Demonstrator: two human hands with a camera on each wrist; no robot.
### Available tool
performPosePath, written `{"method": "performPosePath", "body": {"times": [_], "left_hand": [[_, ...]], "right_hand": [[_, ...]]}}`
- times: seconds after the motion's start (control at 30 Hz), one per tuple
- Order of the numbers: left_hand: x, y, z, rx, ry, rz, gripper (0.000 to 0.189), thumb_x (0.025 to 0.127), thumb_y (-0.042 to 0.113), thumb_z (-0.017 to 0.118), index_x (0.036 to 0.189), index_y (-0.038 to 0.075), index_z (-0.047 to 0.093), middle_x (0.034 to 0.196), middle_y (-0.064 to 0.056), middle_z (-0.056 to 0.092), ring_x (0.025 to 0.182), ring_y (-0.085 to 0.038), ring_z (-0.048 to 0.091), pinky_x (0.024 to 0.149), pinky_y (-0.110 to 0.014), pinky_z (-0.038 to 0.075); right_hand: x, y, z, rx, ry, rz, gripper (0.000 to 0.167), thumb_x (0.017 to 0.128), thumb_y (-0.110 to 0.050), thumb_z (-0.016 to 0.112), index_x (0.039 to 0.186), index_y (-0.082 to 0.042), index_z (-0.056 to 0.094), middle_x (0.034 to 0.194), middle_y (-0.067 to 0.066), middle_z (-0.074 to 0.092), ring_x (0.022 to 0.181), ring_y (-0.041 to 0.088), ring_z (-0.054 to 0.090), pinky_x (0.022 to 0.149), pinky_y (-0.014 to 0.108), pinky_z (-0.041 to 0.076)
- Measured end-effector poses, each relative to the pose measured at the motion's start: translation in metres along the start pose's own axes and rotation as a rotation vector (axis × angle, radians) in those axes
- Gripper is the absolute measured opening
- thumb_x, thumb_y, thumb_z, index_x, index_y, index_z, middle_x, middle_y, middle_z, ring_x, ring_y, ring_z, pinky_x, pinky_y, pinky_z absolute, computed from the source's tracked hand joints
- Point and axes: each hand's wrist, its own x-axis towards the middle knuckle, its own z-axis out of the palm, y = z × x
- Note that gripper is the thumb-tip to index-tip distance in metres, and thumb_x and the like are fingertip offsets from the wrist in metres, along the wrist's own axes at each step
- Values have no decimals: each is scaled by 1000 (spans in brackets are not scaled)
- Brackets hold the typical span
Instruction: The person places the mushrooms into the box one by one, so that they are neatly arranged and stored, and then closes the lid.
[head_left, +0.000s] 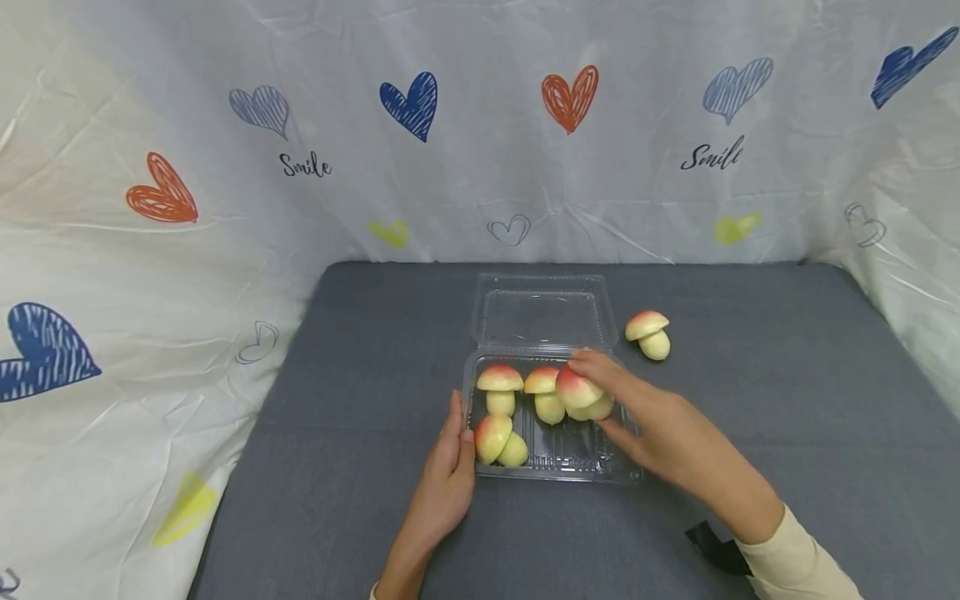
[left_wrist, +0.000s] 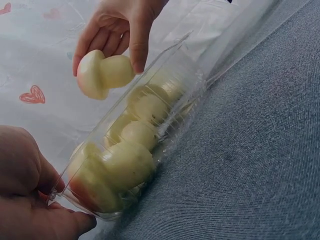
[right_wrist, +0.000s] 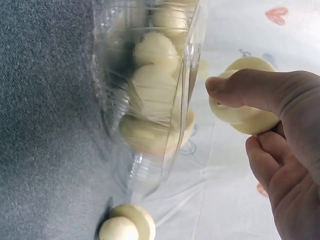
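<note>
In the head view, a clear plastic clamshell box [head_left: 555,467] lies with its lid [head_left: 540,312] folded back. Mushroom-shaped pieces with red-tinged caps sit inside, among them an upper-left mushroom [head_left: 500,392], one beside it [head_left: 550,404] and a lower-left mushroom [head_left: 495,442]. My left hand [head_left: 444,479] grips the box's left rim between thumb and fingers. Above the box's right part, my right hand [head_left: 667,429] pinches another mushroom [right_wrist: 245,112], apart from the rim in both wrist views. What lies directly beneath it is partly hidden in the head view.
One loose mushroom [head_left: 650,335] lies on the grey cloth [head_left: 375,350], right of the lid. A black object [head_left: 716,548] is by the right sleeve. Behind the table hangs a white curtain [head_left: 480,183] printed with hearts.
</note>
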Motion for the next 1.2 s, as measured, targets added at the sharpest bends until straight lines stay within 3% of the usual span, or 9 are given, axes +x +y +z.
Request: {"method": "performPosePath", "body": {"times": [0.23, 0.7, 0.83, 0.97, 1.07, 1.2], "left_hand": [[0, 1, 0, -4, -4, -5, 63, 117, 16, 37, 170, 9, 3, 177, -10, 8, 162, -22, 6, 128, -51, 10], [0, 0, 1, 6, -1, -12, 63, 117, 14, 36, 170, 6, 3, 177, -11, 9, 162, -22, 4, 128, -51, 9], [0, 0, 1, 6, 2, -12, 63, 117, 15, 36, 170, 7, 3, 177, -11, 9, 162, -23, 5, 128, -51, 9], [0, 0, 2, 7, 5, -12, 63, 117, 14, 36, 170, 8, 3, 177, -12, 9, 162, -23, 5, 128, -51, 9], [0, 0, 2, 12, 9, -11, 63, 117, 13, 36, 170, 8, 3, 177, -12, 9, 162, -23, 5, 128, -51, 9], [0, 0, 2, 15, 10, -12, 63, 117, 13, 36, 170, 8, 3, 177, -12, 9, 162, -23, 5, 128, -51, 9]], "right_hand": [[-1, -1, 7, 30, -42, -14, 96, 77, 4, 90, 160, -17, 47, 159, -2, 54, 132, 18, 63, 91, 32, 58], [-4, -5, 20, 62, -89, -41, 95, 78, 4, 90, 160, -19, 47, 160, -4, 52, 115, 12, 70, 86, 29, 58], [-4, -3, 24, 76, -101, -73, 94, 79, 8, 88, 159, -17, 47, 160, -2, 52, 129, 15, 65, 91, 28, 57], [-5, -1, 29, 86, -128, -86, 92, 81, 7, 86, 160, -17, 46, 161, -3, 52, 144, 15, 53, 104, 26, 51], [-5, -1, 32, 78, -146, -93, 87, 85, 4, 84, 160, -18, 46, 161, -5, 51, 147, 13, 49, 112, 24, 44], [-5, -2, 35, 29, -133, -145, 82, 88, 2, 81, 160, -15, 47, 159, -4, 53, 145, 16, 52, 112, 30, 47]]}}
